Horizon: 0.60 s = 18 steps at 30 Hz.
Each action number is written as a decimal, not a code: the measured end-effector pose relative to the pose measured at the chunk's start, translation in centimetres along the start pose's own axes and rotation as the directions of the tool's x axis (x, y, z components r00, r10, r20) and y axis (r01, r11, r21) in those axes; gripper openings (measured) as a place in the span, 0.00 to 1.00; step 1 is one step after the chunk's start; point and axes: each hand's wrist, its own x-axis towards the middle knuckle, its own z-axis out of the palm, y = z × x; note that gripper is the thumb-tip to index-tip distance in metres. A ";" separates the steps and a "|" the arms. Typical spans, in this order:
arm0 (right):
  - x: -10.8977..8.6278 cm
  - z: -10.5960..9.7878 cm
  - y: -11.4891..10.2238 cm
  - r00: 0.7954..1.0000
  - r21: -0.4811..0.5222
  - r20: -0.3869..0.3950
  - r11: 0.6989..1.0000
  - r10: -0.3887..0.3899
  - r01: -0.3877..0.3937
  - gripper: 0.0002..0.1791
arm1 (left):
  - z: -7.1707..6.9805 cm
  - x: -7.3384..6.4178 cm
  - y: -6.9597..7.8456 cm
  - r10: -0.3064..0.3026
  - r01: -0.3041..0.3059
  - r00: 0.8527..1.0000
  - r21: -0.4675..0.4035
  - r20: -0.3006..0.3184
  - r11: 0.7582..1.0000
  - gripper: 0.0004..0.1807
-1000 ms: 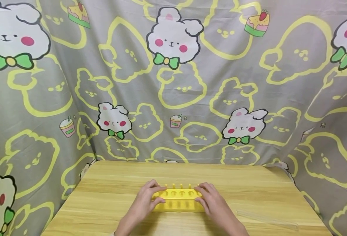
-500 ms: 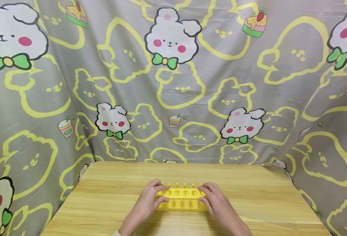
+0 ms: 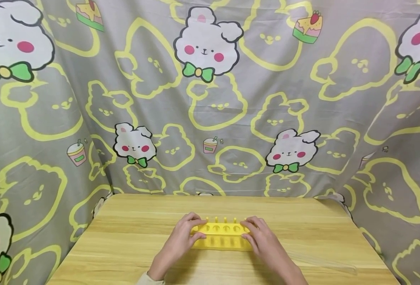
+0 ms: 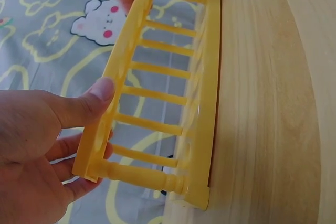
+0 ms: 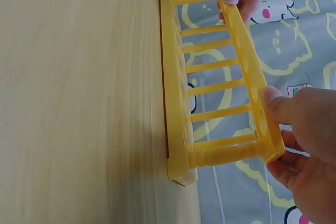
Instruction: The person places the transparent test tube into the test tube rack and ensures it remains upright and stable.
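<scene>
A yellow plastic test tube rack (image 3: pixel 221 242) stands upright near the middle of the wooden table, with a row of round holes along its top bar and a row of thin pegs at the back. My left hand (image 3: pixel 176 240) grips the left end of the top bar, thumb on the near side and fingers behind. At the other end my right hand (image 3: pixel 266 240) holds the bar in the same way. The left wrist view shows the rack's base (image 4: pixel 206 103) against the tabletop; whether it fully rests there I cannot tell. No tubes stand in the rack.
A clear, thin glass-like tube or rod (image 3: pixel 320 262) lies slantwise on the table (image 3: pixel 135 221) to the right of my right hand. Grey cloth (image 3: pixel 231 174) printed with rabbits hangs behind the table and at both sides.
Both hands have shifted the rack slightly to the right and a little away from me, keeping the same grip at its two ends. The head view has drifted slightly.
</scene>
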 end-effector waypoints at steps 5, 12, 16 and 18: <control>0.3 0.1 0.1 1.000 -0.005 0.009 1.000 0.009 -0.009 0.19 | -0.3 0.0 -0.2 0.000 0.000 1.000 -0.012 0.009 1.000 0.21; 0.6 0.1 0.0 0.999 -0.035 0.033 0.999 0.028 -0.027 0.19 | -0.3 0.0 -0.5 0.012 -0.012 1.000 -0.010 -0.014 1.000 0.20; 0.6 -0.1 0.0 0.998 -0.035 0.045 0.998 0.047 -0.046 0.19 | -0.2 0.2 -0.6 0.043 -0.044 0.998 -0.012 -0.039 0.999 0.20; 0.6 -0.1 0.0 0.997 -0.035 0.049 0.998 0.054 -0.052 0.19 | -0.1 0.4 -0.6 0.049 -0.049 0.998 -0.012 -0.041 0.999 0.20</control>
